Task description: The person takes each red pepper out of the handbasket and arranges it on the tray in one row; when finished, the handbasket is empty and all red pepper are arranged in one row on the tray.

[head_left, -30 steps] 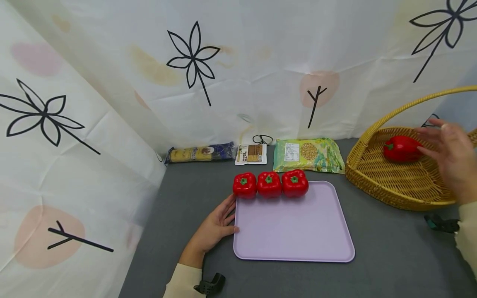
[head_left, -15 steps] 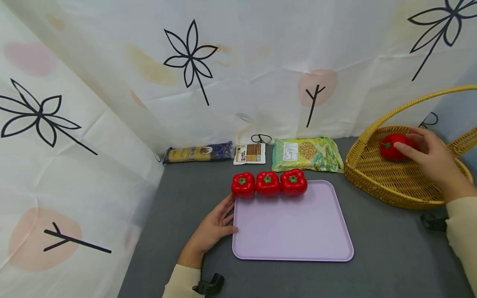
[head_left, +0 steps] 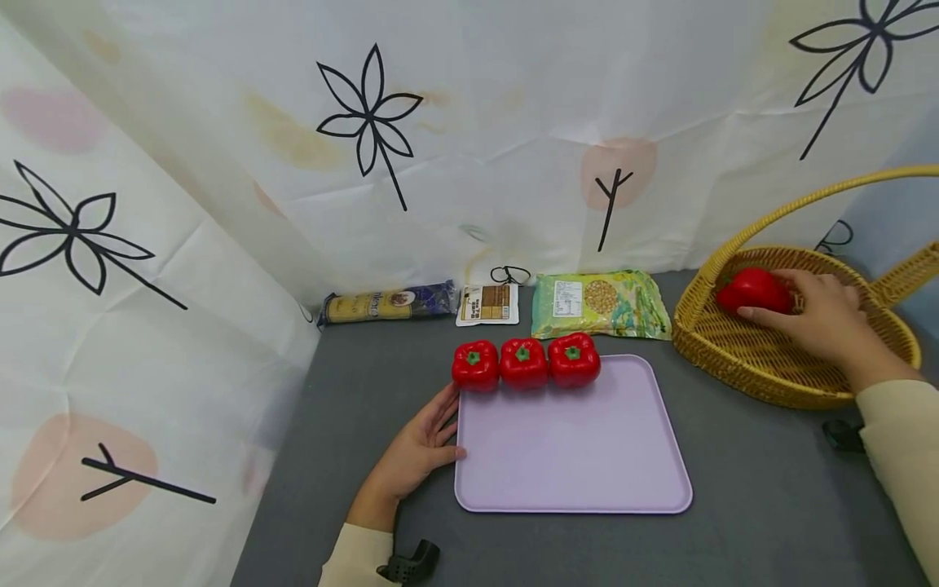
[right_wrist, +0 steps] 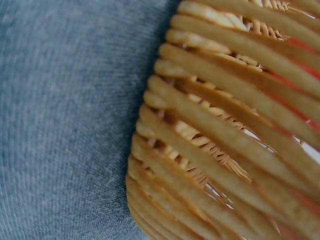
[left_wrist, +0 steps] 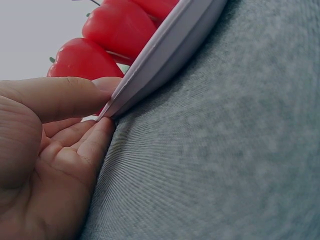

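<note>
Three red bell peppers (head_left: pixel 524 364) stand side by side along the back edge of a lilac tray (head_left: pixel 575 456), green stems up. My left hand (head_left: pixel 420 447) pinches the tray's left rim, thumb above and a fingertip beneath, as the left wrist view shows. Inside a wicker basket (head_left: pixel 778 381) at the right lies another red bell pepper (head_left: pixel 754 291). My right hand (head_left: pixel 825 318) reaches in and grips that pepper, its thumb along the near side. The far fingers are partly hidden. Only basket weave and slivers of red show in the right wrist view.
Along the back wall lie a blue and yellow packet (head_left: pixel 389 302), a small white and brown packet (head_left: pixel 487 304) and a green bag (head_left: pixel 600 304). The basket's tall handle (head_left: pixel 800 202) arches over its opening. A patterned cloth (head_left: pixel 469 147) hangs behind the grey table (head_left: pixel 367 375).
My right hand has come down into the basket and taken hold of the pepper there, which has shifted and turned slightly left. My left hand stays at the tray rim.
</note>
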Motion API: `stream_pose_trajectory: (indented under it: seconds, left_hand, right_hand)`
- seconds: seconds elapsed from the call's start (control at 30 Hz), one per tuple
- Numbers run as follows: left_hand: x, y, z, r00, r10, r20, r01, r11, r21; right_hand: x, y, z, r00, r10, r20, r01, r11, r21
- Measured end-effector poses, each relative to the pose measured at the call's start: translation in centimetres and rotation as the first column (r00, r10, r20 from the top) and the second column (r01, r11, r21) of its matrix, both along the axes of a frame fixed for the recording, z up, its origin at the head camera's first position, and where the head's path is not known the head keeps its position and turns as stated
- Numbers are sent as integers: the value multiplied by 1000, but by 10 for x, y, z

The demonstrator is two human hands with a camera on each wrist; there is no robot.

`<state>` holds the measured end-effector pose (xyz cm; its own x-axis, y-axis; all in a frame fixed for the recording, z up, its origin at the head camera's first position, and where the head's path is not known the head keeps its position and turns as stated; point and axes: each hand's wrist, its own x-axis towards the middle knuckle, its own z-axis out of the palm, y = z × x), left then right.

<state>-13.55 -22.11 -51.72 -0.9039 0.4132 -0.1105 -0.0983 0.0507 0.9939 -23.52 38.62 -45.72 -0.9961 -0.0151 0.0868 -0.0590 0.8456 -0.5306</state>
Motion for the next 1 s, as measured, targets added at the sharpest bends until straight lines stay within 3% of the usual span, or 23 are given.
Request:
stream_pose_trajectory:
  seconds: [0.2, 0.43, 0.8, 1.0]
  left_hand:
    - [0, 0, -1, 1000, -5, 0, 5, 1000, -1]
    - [0, 0, -1, 1000, -4, 4, 4, 1000, 1]
    - [1, 0, -1, 1000, 1, 2, -1, 1000, -1]
    - [0, -1, -2, 1000, 3, 6, -3, 1000, -4]
  right_hand:
    - [-3, -5, 0, 1000, 18, 26, -17, 999, -33]
    - [-6, -11, -1, 990, 133, 35, -134, 991, 10]
    - [-2, -9, 1, 996, 87, 28, -86, 996, -39]
    - [0, -8, 3, 998, 63, -24, -65, 996, -67]
